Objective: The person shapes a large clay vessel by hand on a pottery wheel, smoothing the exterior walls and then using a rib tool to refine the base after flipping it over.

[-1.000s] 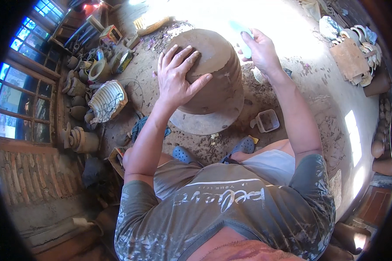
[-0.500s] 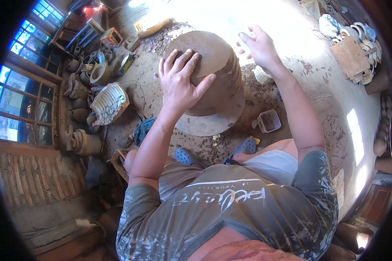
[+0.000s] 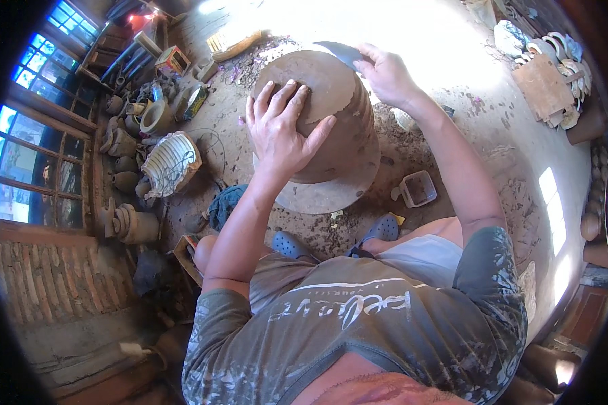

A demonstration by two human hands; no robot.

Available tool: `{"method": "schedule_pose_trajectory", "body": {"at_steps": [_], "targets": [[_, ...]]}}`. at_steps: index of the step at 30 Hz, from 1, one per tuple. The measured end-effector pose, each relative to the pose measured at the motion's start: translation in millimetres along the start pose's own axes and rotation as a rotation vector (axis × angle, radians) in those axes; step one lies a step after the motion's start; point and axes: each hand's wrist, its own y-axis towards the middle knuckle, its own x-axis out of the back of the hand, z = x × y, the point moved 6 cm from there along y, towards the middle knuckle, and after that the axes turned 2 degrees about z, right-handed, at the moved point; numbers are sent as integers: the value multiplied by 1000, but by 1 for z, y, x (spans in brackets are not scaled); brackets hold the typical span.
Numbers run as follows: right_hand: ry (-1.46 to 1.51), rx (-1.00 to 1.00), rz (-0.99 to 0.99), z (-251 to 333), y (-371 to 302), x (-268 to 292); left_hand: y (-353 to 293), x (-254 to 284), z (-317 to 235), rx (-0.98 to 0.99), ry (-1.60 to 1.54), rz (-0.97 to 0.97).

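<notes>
A large brown clay pot [image 3: 341,145], its flat round top facing up, stands on a pale round board [image 3: 321,197] in front of me. My left hand [image 3: 277,128] lies on the left part of that top, fingers spread and holding nothing. Closed around a dark, pointed, curved blade [image 3: 338,51] is my right hand [image 3: 388,75], at the far right of the pot. The blade points left over the pot's far rim; whether it touches the clay I cannot tell. A ragged seam crosses the top near my left thumb.
A clear square tub [image 3: 418,188] and a pale bowl [image 3: 404,117] sit right of the pot, among clay crumbs. At left stand a ribbed pale piece [image 3: 172,162], several pots and a dark teal cloth [image 3: 226,204]. Stacked shards [image 3: 544,88] lie far right.
My right hand has turned and come slightly left and down, and its blade now shows plainly over the pot's far rim. My left hand stays on the pot.
</notes>
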Motion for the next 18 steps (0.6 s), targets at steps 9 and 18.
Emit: {"method": "schedule_pose_trajectory", "body": {"at_steps": [9,18], "targets": [[29,52,-112,20,-48,-1,0,-2,-10,69,55,-38],[24,354,-340,83,-120,-7,-1,-1,-11,49,89,24]]}}
